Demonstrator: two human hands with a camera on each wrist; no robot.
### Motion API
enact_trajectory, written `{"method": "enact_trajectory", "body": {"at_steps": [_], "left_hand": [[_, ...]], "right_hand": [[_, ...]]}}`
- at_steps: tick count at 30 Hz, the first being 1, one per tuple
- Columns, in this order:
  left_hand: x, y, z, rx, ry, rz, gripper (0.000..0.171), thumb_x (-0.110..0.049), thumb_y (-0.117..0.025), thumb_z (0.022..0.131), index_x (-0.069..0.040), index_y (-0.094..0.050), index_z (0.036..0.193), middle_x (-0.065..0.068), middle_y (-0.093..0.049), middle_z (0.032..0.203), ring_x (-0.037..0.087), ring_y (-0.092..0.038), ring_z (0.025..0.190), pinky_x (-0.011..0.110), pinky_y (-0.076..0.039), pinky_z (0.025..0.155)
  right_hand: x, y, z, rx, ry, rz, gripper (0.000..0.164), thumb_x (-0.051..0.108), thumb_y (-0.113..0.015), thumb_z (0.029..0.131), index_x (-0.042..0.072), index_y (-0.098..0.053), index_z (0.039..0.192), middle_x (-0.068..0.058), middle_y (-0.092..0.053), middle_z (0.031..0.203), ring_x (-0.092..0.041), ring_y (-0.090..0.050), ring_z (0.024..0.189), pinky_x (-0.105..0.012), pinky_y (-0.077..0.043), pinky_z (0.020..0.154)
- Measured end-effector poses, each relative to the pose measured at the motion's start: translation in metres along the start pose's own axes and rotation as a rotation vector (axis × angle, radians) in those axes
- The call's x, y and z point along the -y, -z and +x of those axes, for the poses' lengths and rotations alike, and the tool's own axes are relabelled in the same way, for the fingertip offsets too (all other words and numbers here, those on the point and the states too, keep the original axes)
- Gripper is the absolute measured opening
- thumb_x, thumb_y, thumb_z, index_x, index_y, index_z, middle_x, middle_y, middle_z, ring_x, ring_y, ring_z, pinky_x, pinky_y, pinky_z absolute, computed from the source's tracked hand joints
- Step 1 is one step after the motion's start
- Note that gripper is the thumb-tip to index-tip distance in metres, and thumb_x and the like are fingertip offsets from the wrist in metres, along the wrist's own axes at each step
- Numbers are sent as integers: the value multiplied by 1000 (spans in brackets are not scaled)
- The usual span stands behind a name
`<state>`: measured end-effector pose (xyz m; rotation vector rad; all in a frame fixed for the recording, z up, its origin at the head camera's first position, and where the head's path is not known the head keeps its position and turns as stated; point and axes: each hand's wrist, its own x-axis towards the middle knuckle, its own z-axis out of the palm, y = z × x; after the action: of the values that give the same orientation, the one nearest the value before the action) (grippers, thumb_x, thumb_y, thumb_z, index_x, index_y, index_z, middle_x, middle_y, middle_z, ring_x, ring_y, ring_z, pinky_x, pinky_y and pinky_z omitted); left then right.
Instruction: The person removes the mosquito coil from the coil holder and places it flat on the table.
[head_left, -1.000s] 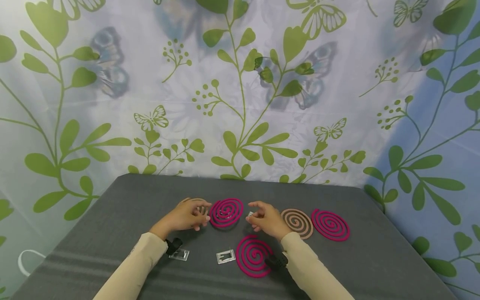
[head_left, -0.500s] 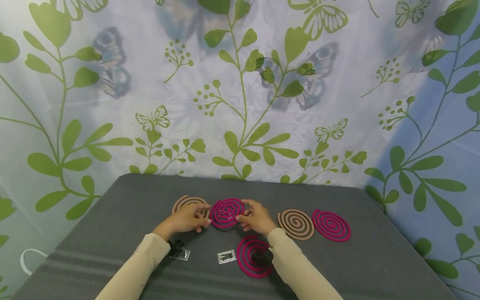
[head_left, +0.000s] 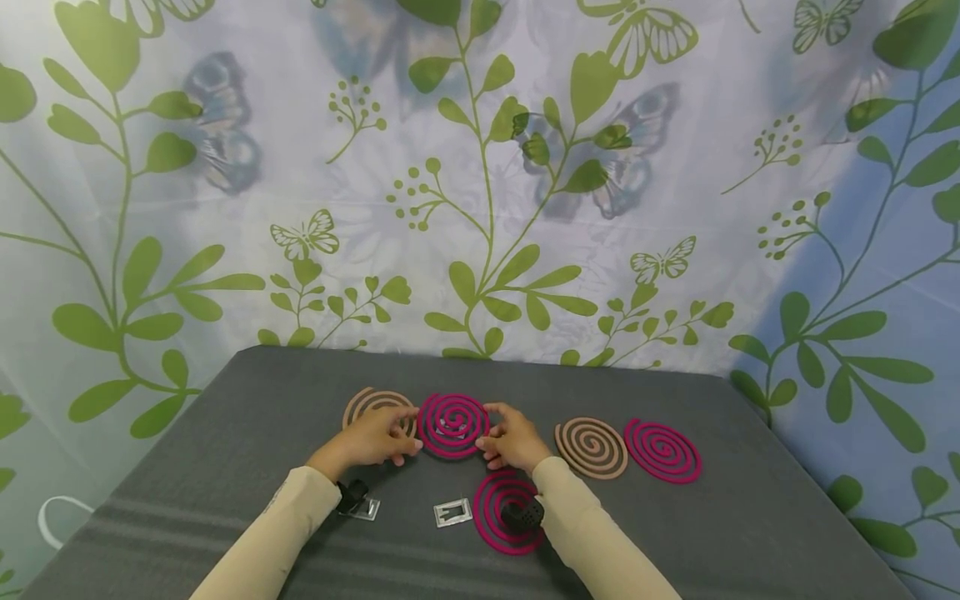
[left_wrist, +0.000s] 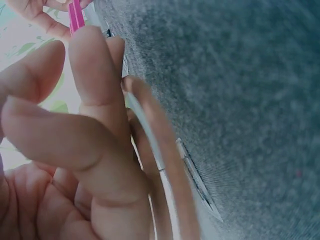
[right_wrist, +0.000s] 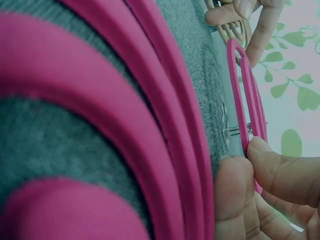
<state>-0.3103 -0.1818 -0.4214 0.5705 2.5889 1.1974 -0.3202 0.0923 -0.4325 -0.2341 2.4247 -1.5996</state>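
In the head view a pink mosquito coil [head_left: 453, 454] sits raised above the table between both hands. Metal shows through its gaps, and the right wrist view has a thin metal stand [right_wrist: 234, 131] under it. My right hand [head_left: 517, 437] pinches the coil's right edge between thumb and finger. On the opposite side my left hand [head_left: 371, 437] has its fingers apart and loosely bent, fingertips beside the coil's left edge; whether they touch it is unclear. Partly hidden behind the left hand is a tan mosquito coil [head_left: 367, 398], also visible in the left wrist view.
Flat metal stands [head_left: 452, 512] lie at the front, one half hidden by the left wrist camera. Another pink coil [head_left: 491, 533] lies under the right wrist. Further right are a tan coil [head_left: 591, 448] and a pink coil [head_left: 662, 451]. A patterned curtain [head_left: 510, 208] hangs behind the table.
My right hand has moved left from beside the pink coil to its right edge and grips it. The coil has tipped and turned slightly. The left hand has stayed almost in place.
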Motion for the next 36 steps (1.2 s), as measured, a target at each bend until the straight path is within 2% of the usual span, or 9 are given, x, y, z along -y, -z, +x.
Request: {"method": "enact_trajectory", "body": {"at_steps": [5, 10, 15, 19, 25, 31, 36], "left_hand": [[-1, 0, 0, -10, 5, 2, 69, -15, -76, 102, 12, -45, 157, 1, -69, 69, 17, -63, 60, 31, -48, 54], [-1, -2, 0, -19, 6, -5, 74, -14, -78, 101, 13, -41, 159, 1, -72, 73, 17, -66, 63, 31, -50, 56], [-1, -2, 1, -3, -21, -38, 75, -11, -75, 101, 17, -36, 159, 2, -77, 83, 16, -71, 71, 32, -54, 59], [-2, 0, 1, 6, -44, -77, 75, -9, -74, 102, 19, -33, 159, 3, -76, 84, 15, -70, 72, 30, -54, 58], [-4, 2, 3, -40, -87, -108, 73, -8, -76, 101, 18, -37, 158, 10, -77, 84, 18, -69, 68, 28, -54, 54], [-8, 5, 3, -100, -70, -150, 73, -13, -77, 102, 7, -40, 162, 12, -77, 90, 16, -60, 58, 28, -49, 51], [-17, 7, 0, -105, -102, -229, 75, -11, -77, 101, 5, -38, 164, 7, -74, 91, 12, -48, 52, 25, -38, 47]], "right_hand": [[-1, 1, 3, 21, 2, 1, 63, -9, -71, 100, -3, -47, 158, -15, -65, 100, -19, -67, 75, -34, -63, 64], [-2, 3, 4, 40, 9, 6, 66, -10, -73, 99, -4, -46, 159, -14, -68, 97, -18, -65, 74, -34, -63, 65], [-2, 4, 4, 39, 29, 42, 68, -11, -75, 96, -7, -45, 157, -13, -68, 94, -16, -63, 73, -31, -62, 64], [-2, 6, 4, 30, 43, 55, 67, -11, -76, 95, -7, -46, 156, -12, -68, 94, -15, -63, 72, -29, -60, 63], [1, 11, 1, 30, 70, 78, 69, -10, -76, 95, -6, -46, 157, -11, -67, 95, -14, -63, 71, -29, -61, 64], [5, 20, -3, 46, 131, 119, 73, -6, -79, 96, -7, -42, 158, -7, -70, 93, -13, -66, 70, -29, -61, 66], [9, 29, -9, 67, 181, 158, 78, -3, -80, 95, -5, -39, 162, -3, -69, 93, -18, -70, 78, -27, -60, 68]]}}
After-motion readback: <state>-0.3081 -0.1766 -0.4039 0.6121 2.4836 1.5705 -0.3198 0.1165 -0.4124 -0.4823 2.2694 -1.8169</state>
